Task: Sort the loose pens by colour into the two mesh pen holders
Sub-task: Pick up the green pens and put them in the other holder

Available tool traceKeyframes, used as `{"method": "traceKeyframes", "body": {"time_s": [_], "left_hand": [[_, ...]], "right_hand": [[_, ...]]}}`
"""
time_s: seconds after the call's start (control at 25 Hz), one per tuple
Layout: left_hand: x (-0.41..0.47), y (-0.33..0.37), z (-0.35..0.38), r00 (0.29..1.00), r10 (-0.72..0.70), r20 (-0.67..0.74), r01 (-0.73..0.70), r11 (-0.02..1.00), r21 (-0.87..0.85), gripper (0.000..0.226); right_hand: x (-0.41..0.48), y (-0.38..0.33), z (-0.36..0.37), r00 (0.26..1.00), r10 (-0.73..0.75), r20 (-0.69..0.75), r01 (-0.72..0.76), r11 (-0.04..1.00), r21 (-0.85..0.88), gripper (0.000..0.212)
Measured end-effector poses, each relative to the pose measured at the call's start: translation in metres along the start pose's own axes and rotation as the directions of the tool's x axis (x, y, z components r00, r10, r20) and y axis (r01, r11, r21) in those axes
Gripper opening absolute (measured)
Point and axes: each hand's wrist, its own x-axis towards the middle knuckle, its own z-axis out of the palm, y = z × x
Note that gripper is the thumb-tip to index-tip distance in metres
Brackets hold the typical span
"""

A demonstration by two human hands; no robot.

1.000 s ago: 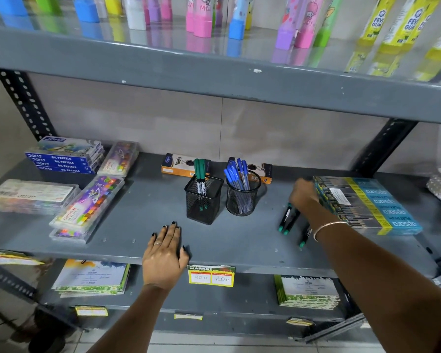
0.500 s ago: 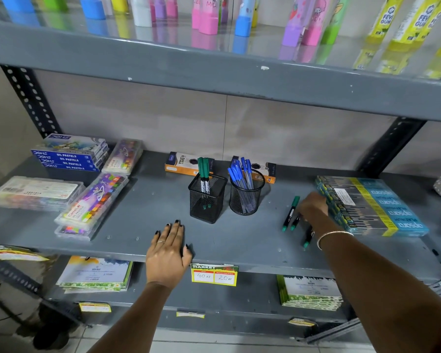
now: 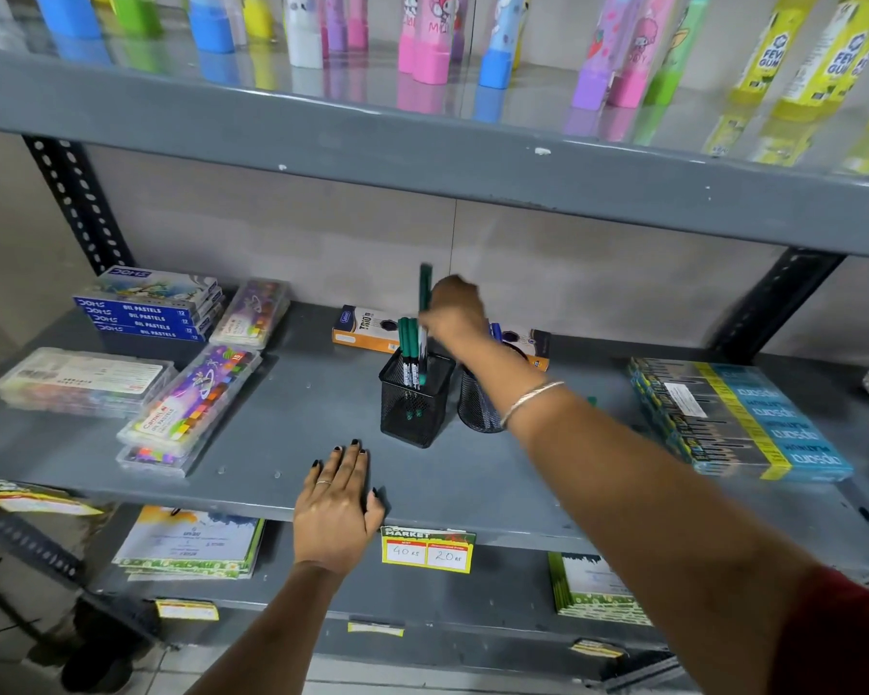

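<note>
A square black mesh holder (image 3: 412, 406) stands mid-shelf with green pens (image 3: 406, 343) upright in it. My right hand (image 3: 455, 306) hovers just above it, shut on a green pen (image 3: 425, 313) held upright, its lower end inside the holder's mouth. The round mesh holder (image 3: 477, 406) with blue pens stands right beside it, mostly hidden behind my right forearm. A bit of a loose green pen (image 3: 592, 401) peeks out past that forearm. My left hand (image 3: 337, 509) lies flat on the shelf's front edge, fingers spread, holding nothing.
Oil pastel boxes (image 3: 146, 313) and clear crayon cases (image 3: 191, 398) fill the shelf's left side. A stack of pen packs (image 3: 738, 418) lies at the right. Orange boxes (image 3: 367, 331) sit behind the holders. The upper shelf (image 3: 422, 137) hangs low overhead.
My right hand picked a green pen from the loose ones at the right and swung left and up with it to above the square holder. The left hand stayed put.
</note>
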Motion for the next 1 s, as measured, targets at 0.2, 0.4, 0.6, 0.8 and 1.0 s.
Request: {"method": "traceKeyframes", "body": {"time_s": [0.2, 0.4, 0.6, 0.8, 1.0], "left_hand": [[0.0, 0.0, 0.002, 0.999, 0.017, -0.052, -0.019, 0.999, -0.03, 0.054], [0.0, -0.002, 0.004, 0.997, 0.027, -0.071, -0.03, 0.999, -0.037, 0.053], [0.0, -0.002, 0.003, 0.998, 0.023, -0.053, -0.025, 0.999, -0.034, 0.053], [0.0, 0.0, 0.001, 0.999, 0.016, -0.041, -0.017, 0.999, -0.03, 0.054], [0.0, 0.0, 0.001, 0.999, 0.009, -0.042, -0.01, 1.0, -0.028, 0.054]], "right_hand": [[-0.015, 0.006, 0.042, 0.997, -0.045, 0.067, 0.058, 0.976, -0.208, 0.032], [-0.02, 0.01, 0.048, 0.997, -0.034, 0.064, 0.05, 0.961, -0.274, 0.032], [0.005, 0.021, 0.019, 0.998, 0.06, 0.012, -0.06, 0.998, 0.011, 0.018], [0.02, 0.098, -0.059, 0.95, 0.23, -0.212, -0.265, 0.951, -0.156, 0.023], [-0.022, 0.188, -0.037, 0.929, 0.359, -0.09, -0.363, 0.834, -0.417, 0.032]]}}
